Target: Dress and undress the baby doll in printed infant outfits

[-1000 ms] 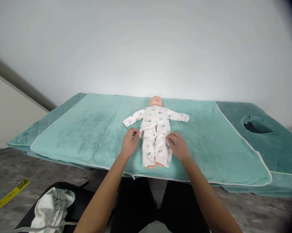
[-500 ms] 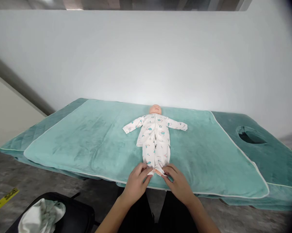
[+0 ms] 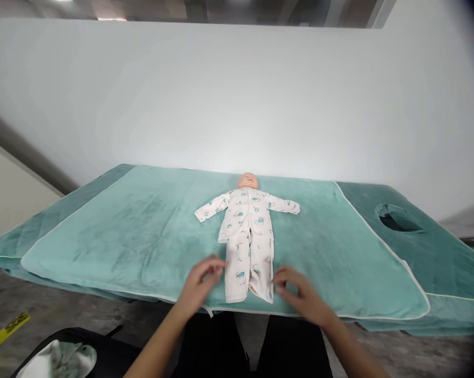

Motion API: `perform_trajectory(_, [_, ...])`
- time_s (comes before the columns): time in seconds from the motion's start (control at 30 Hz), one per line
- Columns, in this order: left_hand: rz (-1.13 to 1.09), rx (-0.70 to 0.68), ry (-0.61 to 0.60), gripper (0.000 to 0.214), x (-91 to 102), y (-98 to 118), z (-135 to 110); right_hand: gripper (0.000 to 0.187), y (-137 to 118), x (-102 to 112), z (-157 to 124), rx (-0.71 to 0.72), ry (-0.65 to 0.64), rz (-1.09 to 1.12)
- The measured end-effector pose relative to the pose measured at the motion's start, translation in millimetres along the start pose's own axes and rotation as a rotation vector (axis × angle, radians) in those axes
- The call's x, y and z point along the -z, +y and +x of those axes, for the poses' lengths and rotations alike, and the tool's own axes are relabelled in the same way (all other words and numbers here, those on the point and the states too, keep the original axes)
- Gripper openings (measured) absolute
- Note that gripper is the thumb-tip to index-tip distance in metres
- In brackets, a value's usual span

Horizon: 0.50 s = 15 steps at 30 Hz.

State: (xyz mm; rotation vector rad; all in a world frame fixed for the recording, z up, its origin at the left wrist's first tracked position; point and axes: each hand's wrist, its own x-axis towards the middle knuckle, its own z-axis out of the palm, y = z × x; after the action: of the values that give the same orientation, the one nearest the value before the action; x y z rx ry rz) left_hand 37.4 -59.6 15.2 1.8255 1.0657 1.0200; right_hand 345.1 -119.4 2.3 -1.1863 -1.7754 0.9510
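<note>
A baby doll [image 3: 248, 180] lies on its back, arms spread, its head toward the wall. It wears a white printed jacket [image 3: 248, 212] and matching white trousers [image 3: 237, 270], whose legs lie straight and cover the feet. My left hand [image 3: 202, 281] hovers beside the trouser leg on the left, fingers loosely bent and apart, holding nothing. On the other side, my right hand [image 3: 296, 291] is near the right trouser leg, its fingers also bent and apart; it looks slightly blurred, and its fingertips are close to the fabric.
The doll rests on a light green blanket [image 3: 150, 236] with white edging, spread over a darker green padded bed [image 3: 363, 210] with a face hole [image 3: 398, 218]. A white wall [image 3: 237, 100] stands behind. Crumpled cloth [image 3: 63, 359] sits on a black chair [image 3: 114, 352] at lower left.
Both hands have let go of the trouser cuffs and moved apart, up beside the legs. The trouser legs now reach lower and cover the feet, which showed between the cuffs before.
</note>
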Motion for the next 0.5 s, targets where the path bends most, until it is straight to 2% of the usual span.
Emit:
perform_trajectory(0.1, [-0.041,0.186,0.236,0.038,11.8,-25.8,64.5,0.026,12.7,20.0,60.5,-0.154,0.327,0.077])
perform_trajectory(0.17, [0.021,0.285,0.248,0.046,6.3,-37.4,99.8,0.033,20.6,20.2,103.1,-0.293,0.503,0.084])
perform_trajectory(0.2, [0.068,0.331,0.224,0.047,0.5,-40.2,111.1,0.036,25.0,16.3,120.4,-0.346,0.539,0.089])
perform_trajectory(0.3, [0.179,0.366,0.107,0.035,-17.4,-40.9,117.1,0.044,43.7,-2.6,146.1,-0.349,0.556,0.086])
perform_trajectory(0.4, [0.240,0.351,-0.031,0.021,-18.9,-43.1,104.7,0.047,71.4,-9.2,141.8,-0.251,0.499,0.073])
perform_trajectory(0.43, [0.269,0.349,-0.030,0.020,-13.9,-46.0,103.6,0.046,81.1,-4.3,139.2,-0.236,0.492,0.057])
perform_trajectory(0.5, [0.362,0.355,0.084,0.023,3.0,-56.0,111.5,0.043,98.9,16.8,138.7,-0.291,0.557,-0.035])
